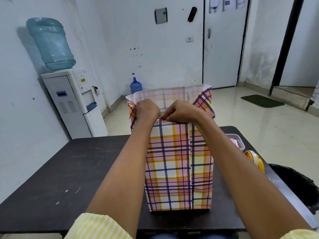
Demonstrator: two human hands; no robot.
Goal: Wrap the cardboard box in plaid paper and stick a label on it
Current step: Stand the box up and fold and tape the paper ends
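Both forearms are stretching out over the dark rectangular table [69, 169], where the tall upright box [177, 169] is standing in pink, yellow and navy plaid paper [172, 95]. The left hand [146, 110] is curling over the paper's top left edge and gripping it (knuckles up), while the right hand [184, 112] is pinching the near fold.

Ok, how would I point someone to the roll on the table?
Start at the dark table and follow its right edge, past the plaid-wrapped box. The roll stands on edge there, just nearer than a clear tub. It is the only round, yellow-rimmed thing; the tub is squarish with red items inside.
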